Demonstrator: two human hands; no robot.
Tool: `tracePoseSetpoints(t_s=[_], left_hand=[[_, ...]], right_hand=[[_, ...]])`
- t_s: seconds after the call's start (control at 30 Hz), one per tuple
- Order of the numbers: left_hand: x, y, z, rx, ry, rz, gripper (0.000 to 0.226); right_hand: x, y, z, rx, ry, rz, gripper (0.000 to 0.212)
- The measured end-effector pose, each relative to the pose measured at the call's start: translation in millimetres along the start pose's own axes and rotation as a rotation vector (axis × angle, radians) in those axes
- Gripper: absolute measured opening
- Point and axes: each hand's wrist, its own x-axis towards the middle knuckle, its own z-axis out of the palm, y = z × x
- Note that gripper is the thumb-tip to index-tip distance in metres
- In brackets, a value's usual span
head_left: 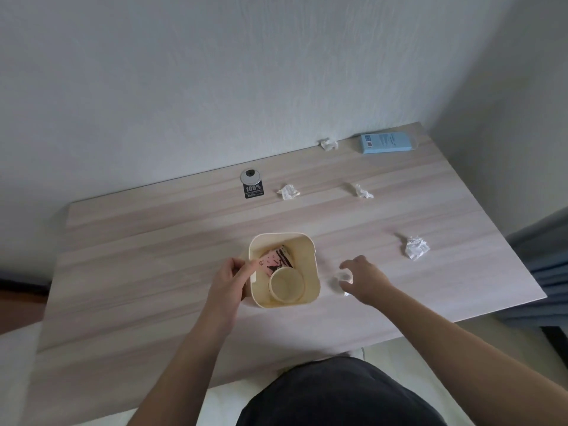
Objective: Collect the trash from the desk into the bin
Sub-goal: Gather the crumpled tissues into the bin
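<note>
Here the bin [312,265], a small cream tub with rounded corners, stands near the middle of the bench's [153,247] near edge, already holding a paper cup [287,285] and a pink printed wrapper [275,260]. The left hand [229,282] grips the bin's left wall, thumb and fingers curled over the rim, which should keep the light tub from sliding. The right hand [364,279] sits just right of the bin, its fingers curled down around a small pale crumpled scrap [339,282]; whether they have actually closed on it cannot be told.

Four more crumpled paper balls wait: one [415,248] toward the right edge, two [288,192] [362,191] further back, one [329,144] against the far edge. They look feather-light, soft and springy, unlikely to break or slip, so a loose pinch across the bulk of each wad would probably do. A blue box [388,142] lies at the far right corner, and a black label [254,190] by the round cable cap [250,176].
</note>
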Motion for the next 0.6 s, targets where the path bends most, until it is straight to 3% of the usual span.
tracePoseSetpoints(t_s=[0.1,0.23,0.47,0.6], left_hand=[[-5.5,-1.3,-0.2,-0.003,0.022,-0.009,0.019],[-12.7,0.9,2.2,-0.003,0.034,-0.004,0.017],[-13.9,7.7,7.3,-0.101,0.182,-0.008,0.016],[-16.1,6.1,20.3,-0.105,0.224,-0.019,0.017]], right_hand=[[4.5,9.0,26.5,-0.145,-0.057,-0.011,0.048],[9.4,20.8,42.5,-0.173,0.032,-0.049,0.036],[18.4,32.2,17.5,-0.015,0.102,-0.097,0.021],[13.6,15.2,-21.9,0.226,0.273,-0.203,0.008]])
